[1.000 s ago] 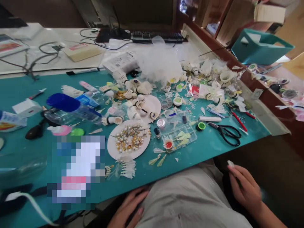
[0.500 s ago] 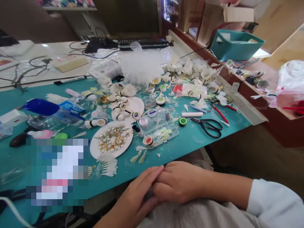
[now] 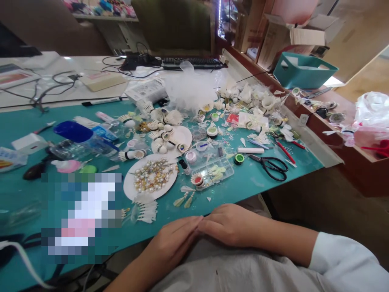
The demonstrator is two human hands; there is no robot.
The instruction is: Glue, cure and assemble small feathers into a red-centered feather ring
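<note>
My left hand (image 3: 178, 233) and my right hand (image 3: 225, 223) rest together on my lap, just below the near edge of the table. The left hand's fingers lie straight, and their tips touch the right hand's fingers. Neither hand shows anything in it; part of the right fingers is hidden. Nearest on the table are two feather earrings with pearls (image 3: 184, 199) and a cut piece of shuttlecock feathers (image 3: 147, 211). Behind them stand a white plate of beads (image 3: 127, 184), a clear compartment box (image 3: 229, 170) and a small shuttlecock with a red centre (image 3: 197, 180).
Black-handled scissors (image 3: 275, 168) and red-handled pliers (image 3: 285, 152) lie to the right. Several shuttlecocks (image 3: 164, 115) and white tulle (image 3: 191, 87) cover the back. A blue scoop (image 3: 73, 132) lies left. A teal basket (image 3: 304, 73) stands on the wooden ledge.
The view has tilted up and shifted left, so the table appears lower and farther right. My hands have slid slightly apart, from overlapping to meeting at the fingertips.
</note>
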